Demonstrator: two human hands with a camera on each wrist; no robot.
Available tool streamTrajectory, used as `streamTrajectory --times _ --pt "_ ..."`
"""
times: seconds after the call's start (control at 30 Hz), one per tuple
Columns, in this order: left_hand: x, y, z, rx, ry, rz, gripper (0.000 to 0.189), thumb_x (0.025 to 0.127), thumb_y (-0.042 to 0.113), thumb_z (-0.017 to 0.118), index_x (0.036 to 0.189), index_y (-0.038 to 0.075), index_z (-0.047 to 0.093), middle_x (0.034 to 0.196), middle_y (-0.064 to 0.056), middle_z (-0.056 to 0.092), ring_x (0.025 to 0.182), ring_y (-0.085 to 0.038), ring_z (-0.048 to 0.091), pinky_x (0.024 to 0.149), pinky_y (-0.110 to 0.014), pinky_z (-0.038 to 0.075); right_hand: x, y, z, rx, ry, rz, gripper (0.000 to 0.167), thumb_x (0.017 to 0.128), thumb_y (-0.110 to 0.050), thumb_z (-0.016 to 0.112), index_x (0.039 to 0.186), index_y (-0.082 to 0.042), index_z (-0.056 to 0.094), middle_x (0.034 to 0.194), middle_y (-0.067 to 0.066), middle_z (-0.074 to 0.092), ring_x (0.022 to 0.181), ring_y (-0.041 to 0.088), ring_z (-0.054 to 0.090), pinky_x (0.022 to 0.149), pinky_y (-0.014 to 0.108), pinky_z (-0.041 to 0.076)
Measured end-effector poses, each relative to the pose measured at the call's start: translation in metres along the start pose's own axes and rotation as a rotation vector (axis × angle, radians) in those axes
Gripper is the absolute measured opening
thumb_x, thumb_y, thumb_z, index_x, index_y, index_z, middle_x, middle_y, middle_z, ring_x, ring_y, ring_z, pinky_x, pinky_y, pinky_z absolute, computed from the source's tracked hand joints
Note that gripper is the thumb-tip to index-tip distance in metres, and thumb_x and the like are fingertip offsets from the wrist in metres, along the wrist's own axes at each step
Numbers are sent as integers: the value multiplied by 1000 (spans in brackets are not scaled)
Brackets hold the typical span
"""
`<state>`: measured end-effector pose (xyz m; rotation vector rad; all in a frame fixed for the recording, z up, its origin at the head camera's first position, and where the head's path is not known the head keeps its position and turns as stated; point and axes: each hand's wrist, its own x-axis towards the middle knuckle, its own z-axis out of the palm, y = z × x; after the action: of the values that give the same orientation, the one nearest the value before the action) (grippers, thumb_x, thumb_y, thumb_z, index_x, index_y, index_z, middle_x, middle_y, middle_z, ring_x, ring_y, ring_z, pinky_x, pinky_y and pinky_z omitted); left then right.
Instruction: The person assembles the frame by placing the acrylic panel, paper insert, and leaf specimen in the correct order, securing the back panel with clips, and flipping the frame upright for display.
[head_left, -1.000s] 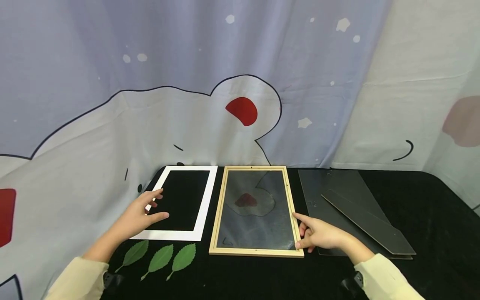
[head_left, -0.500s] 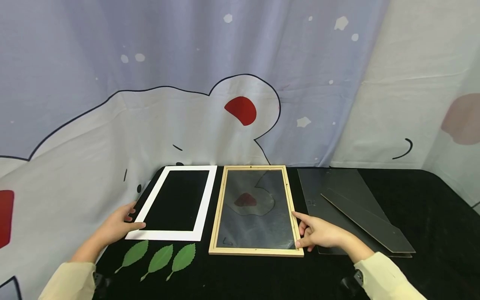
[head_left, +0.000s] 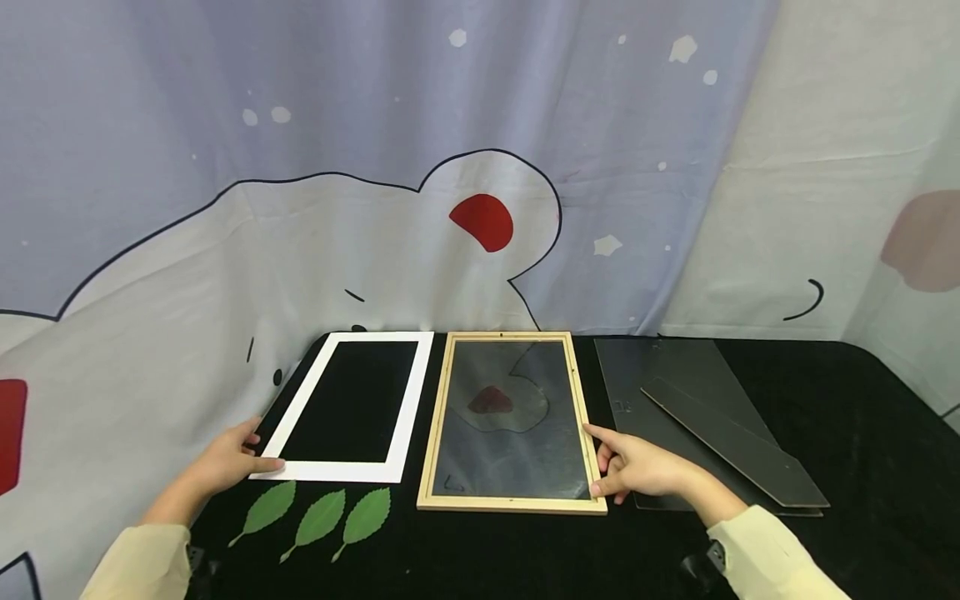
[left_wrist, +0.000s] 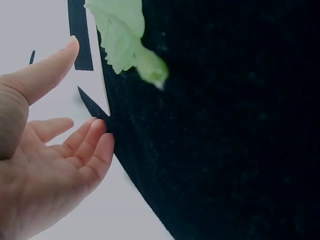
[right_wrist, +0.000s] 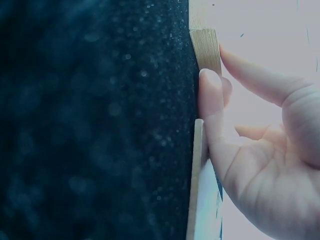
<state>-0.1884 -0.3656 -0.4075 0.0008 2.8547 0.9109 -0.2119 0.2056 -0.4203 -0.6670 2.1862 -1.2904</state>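
A white picture mat [head_left: 401, 417] with a black opening lies at the left. At its near-left corner is my left hand [head_left: 225, 461], thumb over the corner and fingers beside the edge; in the left wrist view the thumb [left_wrist: 55, 67] and fingers stand apart. In the middle lies a light wooden picture frame [head_left: 510, 504] with a clear, reflecting pane. My right hand [head_left: 645, 469] grips its near-right side, index finger along the edge and thumb on the corner. In the right wrist view the frame's corner [right_wrist: 206, 50] sits between thumb and fingers.
Several green leaves [head_left: 366, 517] lie in front of the mat. To the right are a dark grey board [head_left: 660, 375] and its raised flap [head_left: 735, 442], partly behind my right forearm. Black cloth [head_left: 885, 467] covers the table, and a printed curtain [head_left: 337, 233] hangs behind.
My left hand has moved left and toward me, from above the mat's left side to its near-left corner. The right hand has stayed on the frame.
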Motion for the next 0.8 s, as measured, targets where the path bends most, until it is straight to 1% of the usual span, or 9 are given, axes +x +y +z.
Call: streamTrajectory --times 0.17,0.3,0.5,0.6,0.67,0.73,0.8 --pt "1 -3 3 23 -6 -16 96 80 28 79 136 -26 23 117 -44 48 108 -53 49 88 -56 44 -1 0 1 9 -2 0 99 81 -8 77 147 15 7 88 9 44 59 9 54 58 32 54" --pt "2 -4 6 42 -12 -27 96 79 30 80 135 -26 25 116 -44 48 109 -54 49 88 -56 44 -1 -1 1 12 -1 0 99 81 -8 76 147 15 7 89 9 44 58 9 54 59 33 54" --pt "2 -3 9 38 -40 -59 101 77 36 81 135 -25 25 120 -46 44 112 -57 45 90 -59 42 -2 0 1 2 1 7 99 81 -9 77 147 15 8 88 9 45 58 9 53 59 32 54" --pt "2 -2 9 23 -52 -82 102 76 36 81 136 -25 26 122 -47 42 112 -57 45 90 -59 42 -2 0 1 -5 2 9 98 81 -9 77 146 16 8 88 9 45 57 8 53 59 33 54" --pt "3 -2 10 21 -50 -91 98 77 35 81 135 -24 28 122 -46 42 111 -57 45 89 -59 43 -1 -1 1 -10 3 8 98 81 -10 77 146 16 9 88 9 45 57 8 52 59 32 54" --pt "3 -2 10 21 -38 -90 91 77 30 81 132 -24 32 119 -45 45 108 -55 48 88 -57 44 -1 -1 1 -11 5 9 98 81 -9 77 147 15 9 88 9 45 57 8 52 59 32 54" --pt "4 -3 10 13 -23 -75 82 76 24 81 126 -25 39 108 -40 51 98 -48 53 83 -52 46 -1 -1 1 -11 5 10 98 81 -9 77 147 15 9 88 9 45 56 8 52 59 32 54"
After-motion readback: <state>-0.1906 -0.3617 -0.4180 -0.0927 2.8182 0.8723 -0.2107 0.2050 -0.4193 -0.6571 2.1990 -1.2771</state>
